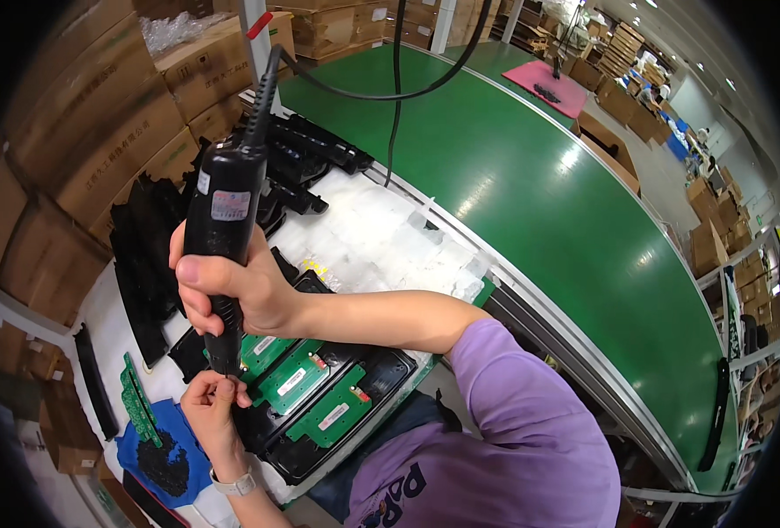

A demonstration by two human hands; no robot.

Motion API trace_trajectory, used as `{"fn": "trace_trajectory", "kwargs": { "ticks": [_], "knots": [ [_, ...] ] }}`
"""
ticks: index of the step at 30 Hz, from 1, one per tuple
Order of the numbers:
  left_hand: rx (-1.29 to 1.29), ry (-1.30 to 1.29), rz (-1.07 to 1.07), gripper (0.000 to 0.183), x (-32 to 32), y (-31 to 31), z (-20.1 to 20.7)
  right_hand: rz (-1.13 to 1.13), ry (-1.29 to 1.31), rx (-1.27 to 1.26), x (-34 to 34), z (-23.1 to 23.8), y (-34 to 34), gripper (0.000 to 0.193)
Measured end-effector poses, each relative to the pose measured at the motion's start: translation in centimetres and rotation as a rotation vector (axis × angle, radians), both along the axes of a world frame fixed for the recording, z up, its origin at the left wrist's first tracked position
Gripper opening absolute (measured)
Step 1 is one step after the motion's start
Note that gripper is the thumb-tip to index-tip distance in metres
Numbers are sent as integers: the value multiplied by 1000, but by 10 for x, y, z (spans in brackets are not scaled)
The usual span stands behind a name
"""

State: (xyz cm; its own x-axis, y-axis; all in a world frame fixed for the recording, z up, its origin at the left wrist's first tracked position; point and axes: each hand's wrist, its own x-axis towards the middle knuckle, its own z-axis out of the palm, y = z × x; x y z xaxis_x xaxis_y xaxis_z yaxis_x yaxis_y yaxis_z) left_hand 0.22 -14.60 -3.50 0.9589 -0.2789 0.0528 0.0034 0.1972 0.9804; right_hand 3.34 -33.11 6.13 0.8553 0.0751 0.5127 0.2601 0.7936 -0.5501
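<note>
My right hand (253, 286) is wrapped around a black corded electric screwdriver (218, 211), held upright with its tip down. Beside that tip, my left hand (214, 414) has thumb and fingers pinched together; whatever is between them is too small to make out. Under and beside the hands lie several black plastic housings (388, 374) in a row, with green circuit boards (333, 415) set in them. The boards carry white labels and small red parts. A blue bag (130, 451) with a heap of small black pieces (163, 466), perhaps screws, lies next to my left wrist.
A loose green board strip (135, 400) lies against the blue bag. Black plastic parts (139, 264) are piled at the left and back of the white-covered table (355, 224). A green conveyor belt (504, 176) runs along the right; cardboard boxes (108, 158) stand at left. The screwdriver's cable (355, 95) loops overhead.
</note>
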Motion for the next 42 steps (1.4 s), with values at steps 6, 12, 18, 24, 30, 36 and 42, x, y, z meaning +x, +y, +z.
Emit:
{"fn": "trace_trajectory", "kwargs": {
  "ticks": [6, 12, 18, 24, 30, 36, 42],
  "knots": [
    [83, -70, -65, 18, -5, -1, -2, -4, 111, 13, 0, 2, 0, 16],
    [22, 81, 218, 32, 2, -1, -1, -47, 164, -138, 4, -5, -4, 19],
    [-182, 106, 212, 19, 10, 4, 1, 25, -72, -522, -8, -16, 2, 29],
    [-128, 54, 290, 19, 5, 8, 4, 71, -177, -594, -9, -37, 18, 30],
    [-94, 78, 233, 22, 11, 7, 11, 17, -246, -716, -13, -28, 11, 31],
    [-76, 104, 355, 21, 11, 19, -10, -416, -565, -836, -4, -51, 28, 31],
    [-226, 198, 405, 14, 5, 11, -9, -195, -512, -752, -16, -37, 30, 31]
  ]
}}
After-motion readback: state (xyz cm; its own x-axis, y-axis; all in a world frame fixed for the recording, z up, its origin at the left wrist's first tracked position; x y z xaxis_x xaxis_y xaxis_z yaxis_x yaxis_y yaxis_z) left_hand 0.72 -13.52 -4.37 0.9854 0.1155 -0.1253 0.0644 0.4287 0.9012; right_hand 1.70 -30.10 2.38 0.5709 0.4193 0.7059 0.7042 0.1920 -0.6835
